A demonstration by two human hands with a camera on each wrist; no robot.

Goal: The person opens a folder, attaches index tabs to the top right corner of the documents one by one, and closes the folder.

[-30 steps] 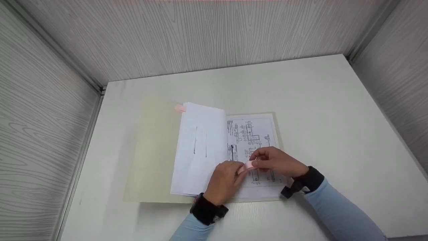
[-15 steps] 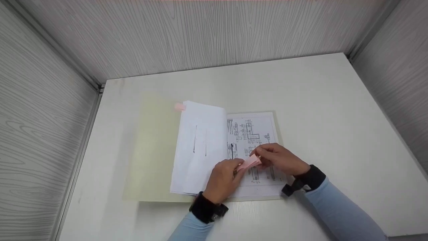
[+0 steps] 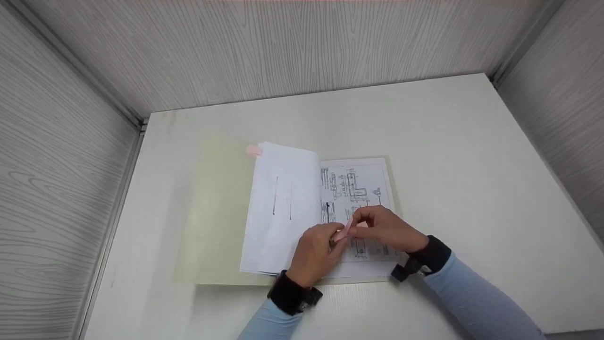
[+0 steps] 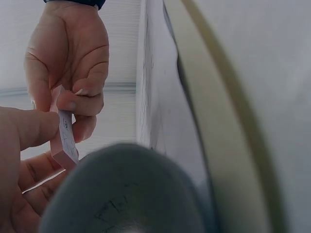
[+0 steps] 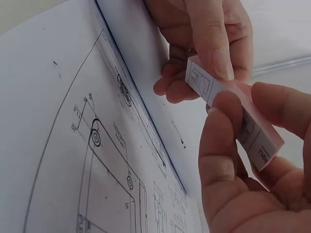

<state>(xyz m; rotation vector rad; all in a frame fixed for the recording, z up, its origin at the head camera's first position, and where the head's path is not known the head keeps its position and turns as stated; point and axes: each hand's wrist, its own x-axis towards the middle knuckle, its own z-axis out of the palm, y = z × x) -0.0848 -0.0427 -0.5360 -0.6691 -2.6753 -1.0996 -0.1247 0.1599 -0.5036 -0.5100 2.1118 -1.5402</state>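
Note:
A small pink sticky-note pad (image 3: 343, 231) is held between both hands, above the printed right-hand page (image 3: 356, 177) of an open folder. My left hand (image 3: 315, 250) pinches one end between thumb and fingers. At the other end my right hand (image 3: 389, 229) grips the pad with thumb and fingertips. Seen from the right wrist, the pad (image 5: 266, 131) is a narrow pink strip with a white printed underside. In the left wrist view the right hand (image 4: 73, 53) faces the left hand (image 4: 24, 150) across it.
The folder's pale yellow-green cover (image 3: 214, 212) lies opened to the left. White sheets (image 3: 288, 203) are turned over beside it, with a pink sticky tab (image 3: 254, 150) at their top left corner. A white table (image 3: 448, 141) supports everything, and grey wood-grain panels (image 3: 292, 52) enclose it.
The right fingers have come off the pad's right end and closed on it again, slightly nearer the left hand. The pad now stands more steeply. The left hand and folder stay put.

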